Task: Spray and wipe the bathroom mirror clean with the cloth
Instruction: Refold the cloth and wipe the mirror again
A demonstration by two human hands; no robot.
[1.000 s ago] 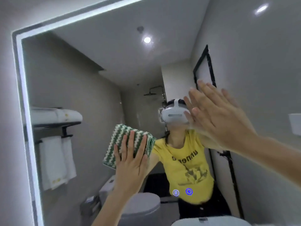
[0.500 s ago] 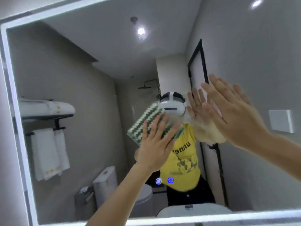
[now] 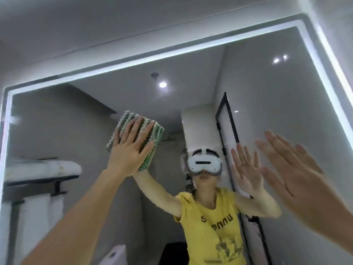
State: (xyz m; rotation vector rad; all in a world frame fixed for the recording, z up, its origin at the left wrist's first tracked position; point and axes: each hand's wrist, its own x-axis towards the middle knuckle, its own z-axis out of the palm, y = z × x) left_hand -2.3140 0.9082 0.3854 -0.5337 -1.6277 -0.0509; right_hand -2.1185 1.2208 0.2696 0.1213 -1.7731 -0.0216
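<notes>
A large wall mirror (image 3: pixel 267 131) with a lit white border fills the view. My left hand (image 3: pixel 131 148) presses a folded green-and-white striped cloth (image 3: pixel 147 136) flat against the glass, left of centre and high up. My right hand (image 3: pixel 298 176) is open with fingers spread, held flat at the mirror's right side; whether it touches the glass I cannot tell. No spray bottle is in sight.
The mirror reflects a person in a yellow shirt (image 3: pixel 214 222), a towel rack with white towels (image 3: pixel 38 188) on the left, a black-framed door (image 3: pixel 229 131) and a toilet tank (image 3: pixel 114 253). The mirror's lit top edge (image 3: pixel 152 58) runs above.
My left hand has swept the cloth from the lower middle of the mirror up to its upper left part. The view has tilted upward. My right hand stays spread at the right.
</notes>
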